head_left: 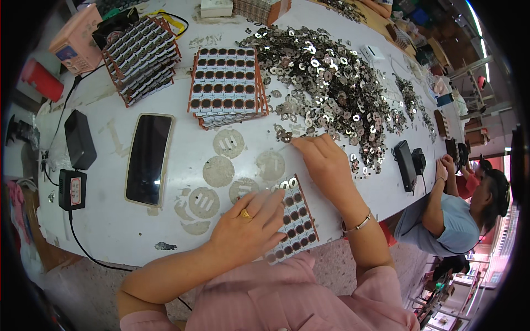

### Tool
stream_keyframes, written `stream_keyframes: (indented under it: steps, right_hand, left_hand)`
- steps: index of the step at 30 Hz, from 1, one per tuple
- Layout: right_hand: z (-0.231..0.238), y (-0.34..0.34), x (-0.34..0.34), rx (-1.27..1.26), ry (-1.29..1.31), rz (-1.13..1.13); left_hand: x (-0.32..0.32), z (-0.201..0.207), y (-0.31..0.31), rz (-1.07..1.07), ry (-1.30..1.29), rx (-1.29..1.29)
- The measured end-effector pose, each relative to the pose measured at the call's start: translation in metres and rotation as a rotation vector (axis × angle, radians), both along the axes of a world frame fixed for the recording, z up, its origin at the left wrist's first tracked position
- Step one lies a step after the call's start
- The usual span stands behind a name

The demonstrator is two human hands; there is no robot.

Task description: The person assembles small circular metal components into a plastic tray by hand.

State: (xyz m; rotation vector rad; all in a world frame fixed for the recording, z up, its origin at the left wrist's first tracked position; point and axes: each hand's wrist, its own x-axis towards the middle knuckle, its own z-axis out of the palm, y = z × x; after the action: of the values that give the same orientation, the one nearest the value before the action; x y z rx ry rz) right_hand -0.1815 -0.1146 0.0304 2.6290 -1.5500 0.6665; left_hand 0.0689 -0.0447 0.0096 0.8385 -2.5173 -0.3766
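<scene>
A panel with rows of dark round discs on white squares and a reddish-brown edge lies near the table's front edge. Shiny metal pieces sit along its far row. My left hand, with a gold ring, rests over the panel's left side, its fingers stretched, apart and slightly blurred. Beyond the panel, my right hand pinches at small flat metal pieces near the edge of a heap. Its fingertips partly cover what they hold.
A large heap of loose metal pieces spreads at the far right. Stacked panels and another tilted stack stand at the back left. A phone and black adapter lie left. A co-worker sits at right.
</scene>
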Motion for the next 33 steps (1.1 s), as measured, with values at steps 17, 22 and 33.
stream_keyframes:
  steps: [17, 22, 33]
  right_hand:
    - [0.000, -0.014, 0.010, -0.026, 0.060, -0.042]
    - [-0.003, -0.004, -0.002, 0.606, -1.004, -0.255]
    - [0.002, 0.071, 0.034, 1.103, -1.273, -0.055]
  left_hand:
    - [0.001, 0.002, -0.005, -0.015, 0.013, 0.027]
    - [0.002, 0.000, -0.004, -0.004, 0.024, 0.017]
    - [0.008, 0.003, -0.021, 0.101, 0.318, -0.072]
